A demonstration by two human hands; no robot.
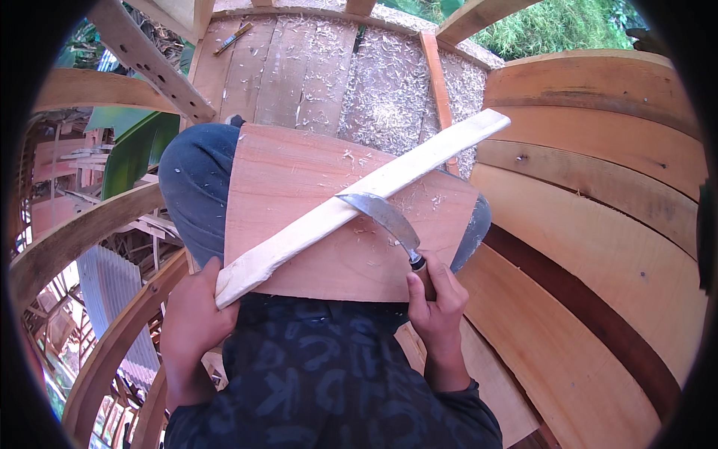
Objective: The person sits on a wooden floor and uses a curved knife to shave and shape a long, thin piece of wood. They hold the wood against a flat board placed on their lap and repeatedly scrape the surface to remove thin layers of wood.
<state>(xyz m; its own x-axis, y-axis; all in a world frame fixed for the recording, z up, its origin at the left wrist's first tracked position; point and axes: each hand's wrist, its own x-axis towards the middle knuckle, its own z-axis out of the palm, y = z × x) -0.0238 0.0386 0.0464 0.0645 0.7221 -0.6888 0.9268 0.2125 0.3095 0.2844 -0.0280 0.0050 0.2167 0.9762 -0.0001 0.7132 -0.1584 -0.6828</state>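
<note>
the left hand grips the pale strip, fingers partly hidden beneath. the right hand clasps the curved knife, fingers covering much of its handle.

green leaf, left | corrugated sheet, left | foliage, upper right

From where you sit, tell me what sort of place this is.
Likely an open-air woodworking site, perhaps for boats: shavings litter the floorboards, curved planks rise at right, and greenery shows beyond.

A curved plank wall borders shaving-strewn floorboards.
</note>
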